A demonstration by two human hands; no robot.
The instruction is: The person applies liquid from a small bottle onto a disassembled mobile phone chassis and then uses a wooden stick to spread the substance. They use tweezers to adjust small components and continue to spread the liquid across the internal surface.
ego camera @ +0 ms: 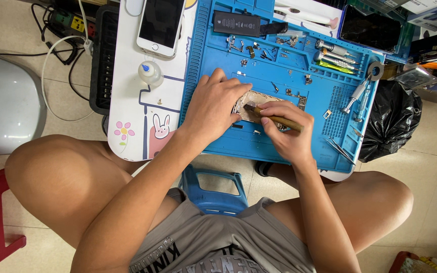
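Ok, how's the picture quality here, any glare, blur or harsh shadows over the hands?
Head view: soft, even light, only faint shadows under the left hand and right hand; both sharp, no motion blur. Mild glare on the white phone screen and the black bag; slight wide-angle bending at the edges.

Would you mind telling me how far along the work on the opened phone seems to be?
Done: the phone body lies opened on the blue mat, with a black battery and small parts laid out above it. In hand: the left hand steadies the body while the right hand works a wooden-handled tool into it. Left: the loose parts remain out.
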